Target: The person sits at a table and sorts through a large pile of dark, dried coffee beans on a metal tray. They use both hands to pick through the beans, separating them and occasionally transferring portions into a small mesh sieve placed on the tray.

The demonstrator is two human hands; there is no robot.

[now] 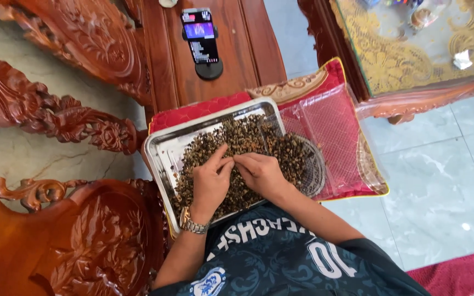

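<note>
Closest to the lens, your dark patterned shirt (281,257) is filling the bottom of the frame, and just above it both hands are working in the heap of small dark dried bits (237,142) on the metal tray (157,151) at centre. Your left hand (210,183), the one wearing the wristwatch (193,223), is pinching fingertips together on a bit from the heap; your right hand (260,174) is doing the same, fingers pressed together, right against it. What exactly is between them is too small to tell.

Tip from where I'm looking: you're working near the middle of the pile, so try keeping the pinches small and pulling picked bits toward one side, maybe the round mesh sieve (311,164) at the tray's right edge, so nothing's getting mixed back in. The phone (201,35) is standing on its holder at upper centre, on the wooden bench (248,49).
</note>
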